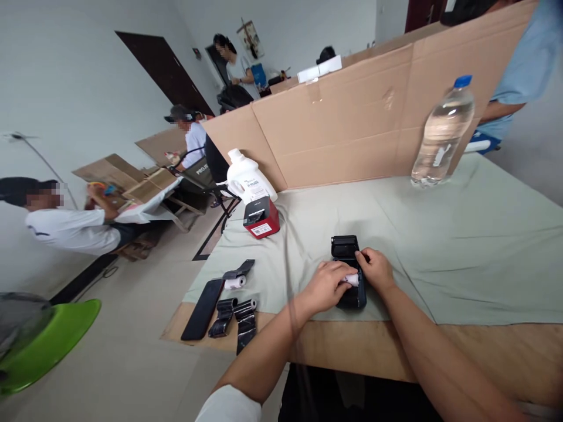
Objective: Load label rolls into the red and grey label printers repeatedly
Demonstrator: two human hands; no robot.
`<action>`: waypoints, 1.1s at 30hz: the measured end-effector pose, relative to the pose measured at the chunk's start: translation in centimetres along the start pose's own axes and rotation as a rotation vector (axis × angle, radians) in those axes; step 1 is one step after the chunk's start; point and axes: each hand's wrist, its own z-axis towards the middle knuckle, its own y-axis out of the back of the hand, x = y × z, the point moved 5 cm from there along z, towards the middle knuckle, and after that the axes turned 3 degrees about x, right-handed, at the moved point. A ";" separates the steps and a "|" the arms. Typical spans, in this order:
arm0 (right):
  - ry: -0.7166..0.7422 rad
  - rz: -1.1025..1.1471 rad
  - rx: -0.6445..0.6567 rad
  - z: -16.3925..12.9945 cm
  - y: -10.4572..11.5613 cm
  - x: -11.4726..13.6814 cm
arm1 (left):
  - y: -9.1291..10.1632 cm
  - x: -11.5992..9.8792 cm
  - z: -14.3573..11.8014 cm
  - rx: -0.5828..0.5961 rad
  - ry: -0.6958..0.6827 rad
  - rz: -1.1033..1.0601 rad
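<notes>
A small black portable printer [353, 300] lies on the cloth in front of me with its lid [344, 246] raised at the far end. My left hand [326, 285] is closed around a white paper roll [351, 279], which sits at the printer's open compartment. The fingers hide part of the roll, and I cannot tell whether it rests on the bottom. My right hand [376, 269] grips the printer's right side near the lid hinge, thumb and fingertips against the edge.
Left on the table are a black phone-like slab [202, 309], another paper roll [234, 283] and dark curled strips [246, 319]. Behind them stand a red-and-black box [263, 218] and a white jug [250, 179]. A water bottle [444, 138] leans near the cardboard partition [343, 126]. Several people sit or stand beyond.
</notes>
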 end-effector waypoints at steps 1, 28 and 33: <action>-0.004 -0.002 0.001 0.0 0.0 0.0 | -0.3 0.2 0.5 -0.020 0.010 0.023; -0.039 -0.009 0.023 0.1 0.0 0.0 | -2.8 2.1 1.7 -0.122 0.264 0.095; -0.030 -0.012 0.019 0.1 0.0 0.0 | -3.2 1.7 1.2 -0.141 0.170 0.157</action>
